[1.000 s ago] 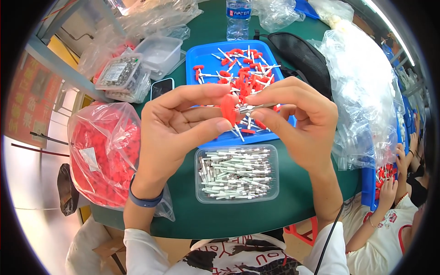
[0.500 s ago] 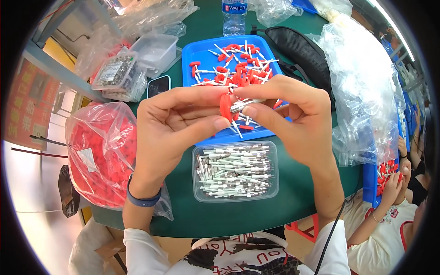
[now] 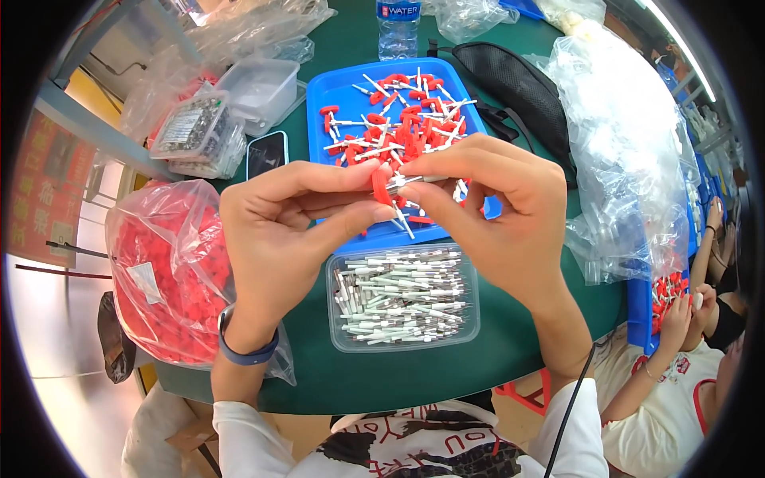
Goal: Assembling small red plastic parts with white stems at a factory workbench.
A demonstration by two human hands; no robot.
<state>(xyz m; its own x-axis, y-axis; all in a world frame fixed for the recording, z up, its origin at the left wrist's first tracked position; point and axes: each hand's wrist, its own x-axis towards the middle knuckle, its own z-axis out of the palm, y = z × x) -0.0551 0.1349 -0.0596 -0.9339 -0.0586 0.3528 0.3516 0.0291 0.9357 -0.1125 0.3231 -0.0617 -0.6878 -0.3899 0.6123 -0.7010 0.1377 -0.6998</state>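
Between thumb and forefinger, my left hand (image 3: 291,219) pinches a red plastic ring-shaped part (image 3: 381,185). My right hand (image 3: 498,215) is closed on a thin white and metal pin (image 3: 410,183), whose end meets the red part; whether it is through it I cannot tell. Behind my hands a blue tray (image 3: 317,88) holds a heap of red parts with white pins in them (image 3: 410,127). Just below my hands stands a clear plastic box (image 3: 405,347) full of loose white pins with metal ends (image 3: 402,295).
At left lies a clear bag of red parts (image 3: 167,271), with tubs (image 3: 191,127) and a phone (image 3: 267,154) behind. A water bottle (image 3: 398,36), a black pouch (image 3: 522,88) and plastic sheeting (image 3: 625,151) lie beyond the tray. At right, a co-worker's hands (image 3: 679,319) work at another blue tray (image 3: 641,323).
Both my hands have shifted slightly left, still together at the red part and pin. The whole view has also moved a little. The co-worker's hand now shows a small pale piece.
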